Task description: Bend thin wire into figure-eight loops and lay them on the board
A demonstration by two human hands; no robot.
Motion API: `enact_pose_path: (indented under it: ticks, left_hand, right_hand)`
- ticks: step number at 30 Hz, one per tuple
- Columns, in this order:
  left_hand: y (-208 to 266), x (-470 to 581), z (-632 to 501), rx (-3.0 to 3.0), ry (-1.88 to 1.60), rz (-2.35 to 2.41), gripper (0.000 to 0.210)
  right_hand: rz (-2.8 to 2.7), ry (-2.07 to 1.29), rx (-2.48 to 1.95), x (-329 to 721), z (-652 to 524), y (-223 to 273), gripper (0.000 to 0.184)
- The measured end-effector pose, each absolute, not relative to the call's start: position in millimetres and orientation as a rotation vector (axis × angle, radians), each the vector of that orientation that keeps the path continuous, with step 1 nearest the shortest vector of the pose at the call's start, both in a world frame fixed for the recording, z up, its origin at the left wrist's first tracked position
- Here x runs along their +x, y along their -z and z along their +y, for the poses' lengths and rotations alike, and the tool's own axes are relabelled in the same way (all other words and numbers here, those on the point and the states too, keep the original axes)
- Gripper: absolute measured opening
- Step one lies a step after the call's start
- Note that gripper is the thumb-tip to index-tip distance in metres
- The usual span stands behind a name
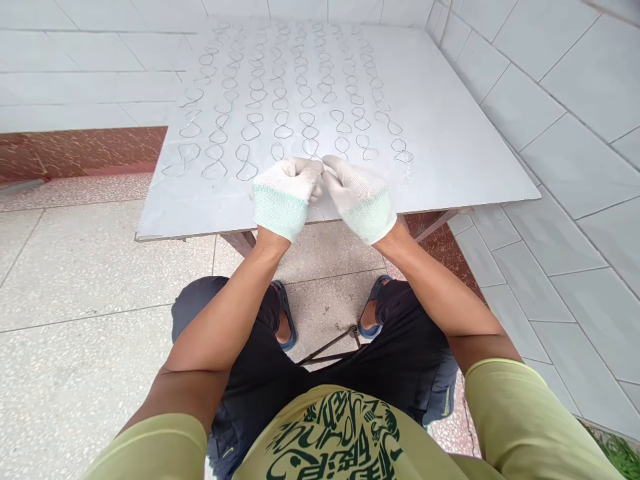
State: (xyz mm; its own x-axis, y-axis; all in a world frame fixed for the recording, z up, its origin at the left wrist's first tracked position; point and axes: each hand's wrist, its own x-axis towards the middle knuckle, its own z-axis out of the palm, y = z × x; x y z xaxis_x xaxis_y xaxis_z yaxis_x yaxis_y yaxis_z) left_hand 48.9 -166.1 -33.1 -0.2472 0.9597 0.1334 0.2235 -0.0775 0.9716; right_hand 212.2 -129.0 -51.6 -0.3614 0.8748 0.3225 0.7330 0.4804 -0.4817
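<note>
My left hand (286, 188) and my right hand (359, 192) both wear white knit gloves with pale green cuffs. They meet above the near part of a white board (450, 160), fingertips pinched close together. Between them is a thin wire (318, 211), of which a small curved piece shows below the fingers; the gloves cover most of it. Just beyond my fingertips lies a figure-eight wire (310, 139). Several more wires bent into figure eights, such as one near the left edge (215, 160), lie in rows across the board.
Tiled walls (560, 133) stand behind the board and along its right side. Wooden legs (443, 223) show under its front edge. My sandalled feet (285, 320) rest on the speckled floor (90, 280), with a dark metal frame (325, 347) between my legs.
</note>
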Motion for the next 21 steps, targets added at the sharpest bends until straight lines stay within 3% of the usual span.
enact_pose_path:
  ticks: [11,16,21]
  left_hand:
    - [28.7,46.0,-167.7,1.336,-1.540,1.436,0.040]
    - [24.4,51.8,-175.2,1.385,-1.529,1.493,0.051]
    - [25.5,53.0,-176.3,1.403,-1.421,1.672,0.049]
  right_hand:
    - [-2.388,0.101,-1.280,219.0,-138.5,47.3,0.060]
    - [-2.472,0.048,-1.242,216.9,-142.6,41.8,0.061]
    - [-2.504,-0.133,-1.288,207.9,-155.4,26.3,0.057]
